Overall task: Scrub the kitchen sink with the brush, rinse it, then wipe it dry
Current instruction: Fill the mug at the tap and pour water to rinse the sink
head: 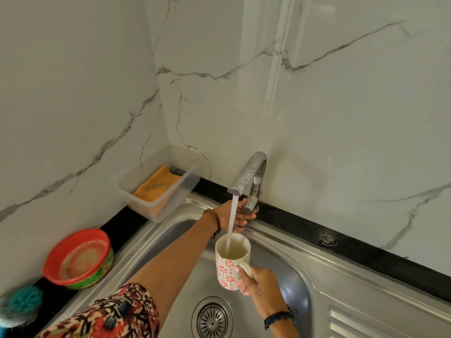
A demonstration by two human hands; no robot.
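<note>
A steel sink [288,242] fills the lower half of the view, with its drain [211,319] at the bottom. Water runs from the chrome tap [249,174] into a white mug with red flowers [230,263]. My right hand [258,281] grips the mug by its handle and holds it under the stream, above the basin. My left hand [235,213] reaches behind the stream and holds the tap lever [251,204]. A teal scrubber [20,303] lies blurred at the bottom left, on the counter.
A clear plastic tub [188,176] with an orange cloth [156,184] sits in the corner behind the sink. A red and green bowl [78,258] stands on the black counter at the left. The ribbed draining board [366,323] lies at the right. Marble walls close the back.
</note>
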